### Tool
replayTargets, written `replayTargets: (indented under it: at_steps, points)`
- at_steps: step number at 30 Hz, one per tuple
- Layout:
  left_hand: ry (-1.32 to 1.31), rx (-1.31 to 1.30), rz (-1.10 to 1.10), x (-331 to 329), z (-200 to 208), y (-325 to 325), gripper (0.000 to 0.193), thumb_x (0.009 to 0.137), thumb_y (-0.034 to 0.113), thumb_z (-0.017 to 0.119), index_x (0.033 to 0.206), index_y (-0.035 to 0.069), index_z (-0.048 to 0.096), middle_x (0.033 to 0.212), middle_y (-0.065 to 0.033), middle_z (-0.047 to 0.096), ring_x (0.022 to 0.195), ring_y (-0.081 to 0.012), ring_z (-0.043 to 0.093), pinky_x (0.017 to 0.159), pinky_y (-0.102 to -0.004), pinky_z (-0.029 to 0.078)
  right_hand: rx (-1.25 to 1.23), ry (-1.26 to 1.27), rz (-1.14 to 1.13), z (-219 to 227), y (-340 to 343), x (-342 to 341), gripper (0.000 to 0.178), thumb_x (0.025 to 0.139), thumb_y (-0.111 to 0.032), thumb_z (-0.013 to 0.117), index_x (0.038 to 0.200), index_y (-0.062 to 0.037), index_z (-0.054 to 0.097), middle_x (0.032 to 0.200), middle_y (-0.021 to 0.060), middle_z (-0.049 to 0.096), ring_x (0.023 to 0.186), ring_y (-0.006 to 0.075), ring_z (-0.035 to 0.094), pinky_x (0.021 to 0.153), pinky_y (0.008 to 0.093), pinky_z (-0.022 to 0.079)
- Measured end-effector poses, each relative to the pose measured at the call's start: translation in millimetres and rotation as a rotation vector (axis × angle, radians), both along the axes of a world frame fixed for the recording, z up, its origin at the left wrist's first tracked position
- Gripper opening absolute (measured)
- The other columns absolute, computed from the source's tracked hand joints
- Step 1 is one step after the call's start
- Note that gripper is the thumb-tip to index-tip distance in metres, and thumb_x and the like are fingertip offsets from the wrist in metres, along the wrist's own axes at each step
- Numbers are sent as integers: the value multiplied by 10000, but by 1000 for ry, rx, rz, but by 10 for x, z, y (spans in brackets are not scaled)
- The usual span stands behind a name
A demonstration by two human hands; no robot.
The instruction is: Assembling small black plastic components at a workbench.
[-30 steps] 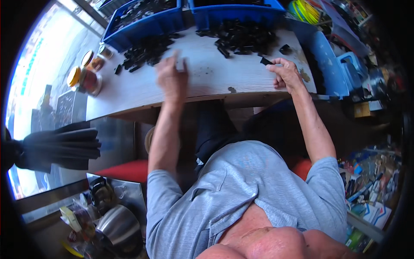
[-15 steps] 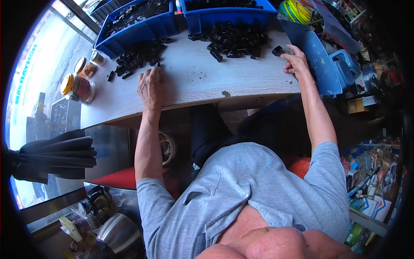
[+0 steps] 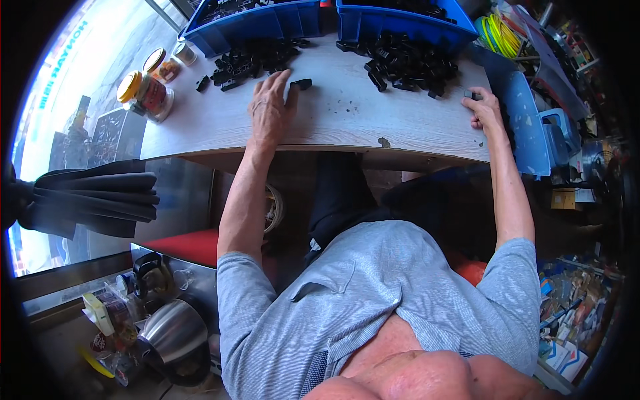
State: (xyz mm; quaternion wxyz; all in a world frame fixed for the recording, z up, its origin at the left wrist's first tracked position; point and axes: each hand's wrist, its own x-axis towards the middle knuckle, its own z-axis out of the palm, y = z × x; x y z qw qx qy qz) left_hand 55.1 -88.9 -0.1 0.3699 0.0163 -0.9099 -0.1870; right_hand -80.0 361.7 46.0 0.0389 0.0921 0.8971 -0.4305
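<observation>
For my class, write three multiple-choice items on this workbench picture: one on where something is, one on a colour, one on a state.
1. Where do the jars stand?
A. at the table's left end
B. inside a bin
C. on the floor

2. What colour are the bins at the far edge of the table?
A. red
B. blue
C. white

3. How is the left hand?
A. clenched around a jar
B. raised off the table
C. flat on the table, fingers spread, beside a small black part

Key: 1 A, they stand left of the pile of black parts. 2 B, both bins are blue. 3 C, its palm lies down on the wood, while the right hand pinches a black piece.
</observation>
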Motion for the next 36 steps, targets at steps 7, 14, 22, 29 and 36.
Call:
replayTargets:
  at_steps: [7,14,22,29,36]
  points:
    - [-152,-175,-95,-94,-23,84,310,915,118,671,1223,115,701,1157,-106,728,1123,-319,650,949,-420,529,-77,-69,91,55,-90,236,531,831,-218,789,1320,-101,617,606,6,518,424,88,499,381,246,443]
    - [-166,-126,-162,-19,-25,297,338,889,92,682,1226,105,683,1100,-121,726,1079,-333,652,921,-419,531,-258,-52,68,62,-92,410,541,829,-236,795,1307,-78,598,565,-10,522,424,77,509,390,237,436]
    - [-100,150,-337,84,13,804,336,862,71,714,1198,64,691,1035,-146,735,942,-327,694,848,-397,548,-148,-93,61,25,-121,381,500,822,-257,812,1245,-65,628,602,-10,525,434,65,486,390,238,425]
    - [-110,361,-434,65,-22,1091,289,901,83,687,1187,47,703,963,-137,756,792,-231,737,632,-323,554,-78,-49,185,25,-211,522,351,821,-230,809,1108,-68,691,611,-33,515,452,55,485,405,224,420]
    - [-147,469,-524,32,26,1329,279,895,62,687,1172,28,693,960,-154,746,815,-275,724,695,-356,558,-262,-20,171,-39,-168,621,424,810,-154,811,1186,-61,639,609,-40,504,456,57,490,403,224,401]
